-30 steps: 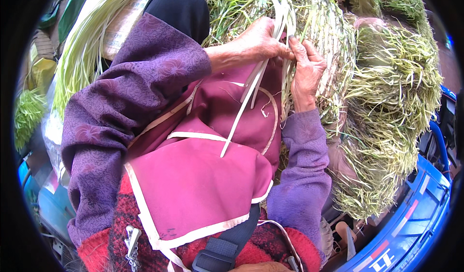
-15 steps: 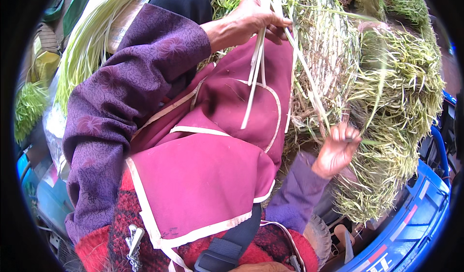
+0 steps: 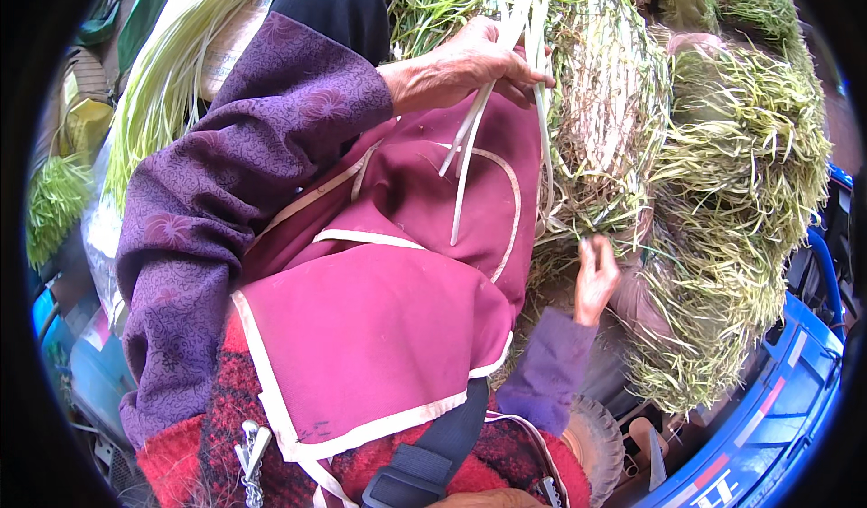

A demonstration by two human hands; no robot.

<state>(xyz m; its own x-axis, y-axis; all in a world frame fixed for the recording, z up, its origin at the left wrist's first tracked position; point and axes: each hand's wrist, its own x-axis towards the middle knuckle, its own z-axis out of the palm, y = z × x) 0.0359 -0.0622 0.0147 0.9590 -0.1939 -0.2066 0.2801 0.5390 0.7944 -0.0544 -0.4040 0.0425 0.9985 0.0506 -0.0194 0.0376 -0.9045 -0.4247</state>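
Note:
My left hand [image 3: 474,67] is closed around several long, pale garlic chive stalks [image 3: 517,20]. Their white ends [image 3: 462,183] dangle over the maroon apron [image 3: 397,318] on my lap. Lower and to the right, my right hand [image 3: 596,280] has its thumb and fingers pinched together beside thin green leaves. Whether a strand sits between those fingertips is too small to tell. Just beyond it lies a large heap of untrimmed chives [image 3: 601,93], with white stems and dry brown bits.
A further bundle of yellowish-green chives [image 3: 722,183] lies at the right, above a blue vehicle panel [image 3: 768,409]. Smooth pale chives [image 3: 158,129] hang at the left next to clear plastic. A tyre [image 3: 596,440] shows below my right forearm.
My right hand has moved left and slightly down, away from the stretched strands it was gripping. The stalks in my left hand now hang closer together; that hand has shifted slightly.

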